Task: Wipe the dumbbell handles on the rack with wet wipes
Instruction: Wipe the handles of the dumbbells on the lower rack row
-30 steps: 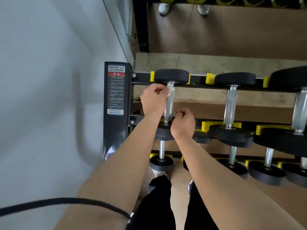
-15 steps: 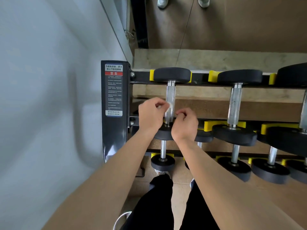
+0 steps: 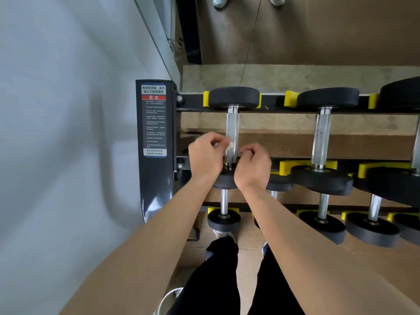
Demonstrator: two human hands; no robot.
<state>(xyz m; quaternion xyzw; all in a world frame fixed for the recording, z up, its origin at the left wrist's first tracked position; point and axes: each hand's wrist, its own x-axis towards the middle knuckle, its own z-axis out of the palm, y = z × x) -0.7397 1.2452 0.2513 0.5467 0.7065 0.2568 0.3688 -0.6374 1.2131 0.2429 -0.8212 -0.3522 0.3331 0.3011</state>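
The leftmost dumbbell on the rack's top tier has a knurled chrome handle between two black heads. My left hand sits left of the handle's near end and pinches a small white wet wipe against the metal. My right hand is curled at the handle's right side, fingertips at the near end; whether it grips the handle or a piece of wipe is hidden. The near black head is mostly covered by both wrists.
The dark rack upright with a warning label stands just left of my hands, against a white wall. A second dumbbell handle lies to the right. Smaller dumbbells sit on the lower tier. My legs and shoes are below.
My left hand with the wipe slid down the handle from near the far head to the near end. My right hand stayed at the near end.
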